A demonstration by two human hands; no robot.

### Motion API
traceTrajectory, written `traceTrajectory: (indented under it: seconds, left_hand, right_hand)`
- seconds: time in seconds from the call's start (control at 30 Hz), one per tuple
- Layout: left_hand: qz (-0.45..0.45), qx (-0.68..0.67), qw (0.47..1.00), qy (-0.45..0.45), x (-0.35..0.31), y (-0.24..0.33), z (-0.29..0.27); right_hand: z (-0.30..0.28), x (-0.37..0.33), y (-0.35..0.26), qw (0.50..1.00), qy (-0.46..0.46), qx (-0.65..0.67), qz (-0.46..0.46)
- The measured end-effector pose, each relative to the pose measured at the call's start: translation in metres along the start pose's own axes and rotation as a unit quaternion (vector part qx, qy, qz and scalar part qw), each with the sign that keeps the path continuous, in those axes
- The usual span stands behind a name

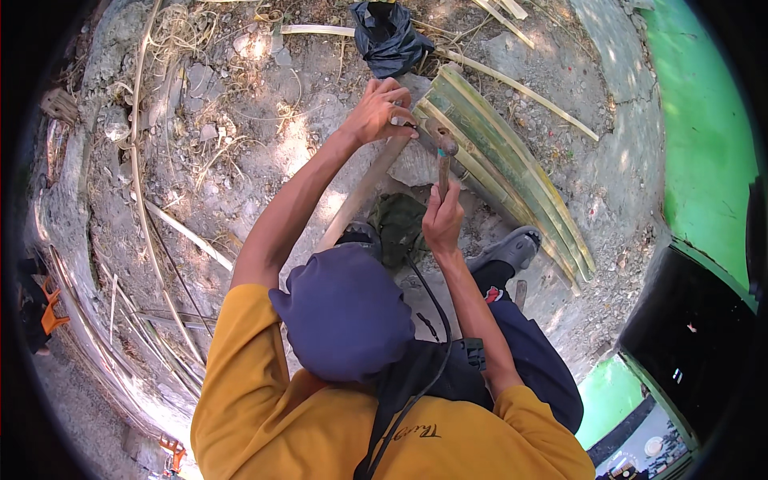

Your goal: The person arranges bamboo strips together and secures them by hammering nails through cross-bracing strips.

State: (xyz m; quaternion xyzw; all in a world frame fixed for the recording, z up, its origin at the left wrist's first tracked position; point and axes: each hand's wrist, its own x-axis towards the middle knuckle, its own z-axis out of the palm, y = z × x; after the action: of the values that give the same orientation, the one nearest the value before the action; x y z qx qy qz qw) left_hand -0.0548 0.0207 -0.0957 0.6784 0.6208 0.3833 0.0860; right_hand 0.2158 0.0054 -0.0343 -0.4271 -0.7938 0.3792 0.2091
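My right hand [443, 220] is closed round the wooden handle of a hammer [444, 156], held upright with its metal head close to my left hand. The thumb and fingers of my left hand [380, 114] are pinched together over the end of a pale wooden strip [362, 190]. A small dark thing shows at those fingertips, too small to name. Just right of both hands lies a panel of split green bamboo slats [500, 172], slanting toward my right shoe [516, 248]. The hammer head overlaps the panel's near left edge in view; whether they touch, I cannot tell.
A black plastic bag [390, 40] sits beyond my left hand. Loose bamboo strips [528, 92] and stone pieces [204, 80] litter the dirt ground. Dark green cloth [398, 228] lies between my feet. A green wall [696, 120] stands at right; long strips [140, 160] lie at left.
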Motion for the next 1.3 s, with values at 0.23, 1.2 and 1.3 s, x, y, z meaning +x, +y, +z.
traceTrajectory:
  seconds: [0.23,1.2,1.3]
  left_hand:
    - [0.006,0.000,1.000,-0.016,-0.006,-0.004,-0.004]
    - [0.012,-0.002,1.000,-0.006,-0.006,-0.012,0.000]
    - [0.009,0.004,1.000,-0.007,-0.002,-0.008,0.000]
  right_hand:
    - [-0.001,0.005,-0.018,1.000,-0.021,-0.018,-0.002]
    - [0.008,0.006,-0.014,1.000,0.005,0.003,-0.021]
    - [0.008,0.002,-0.008,1.000,-0.007,-0.028,-0.012]
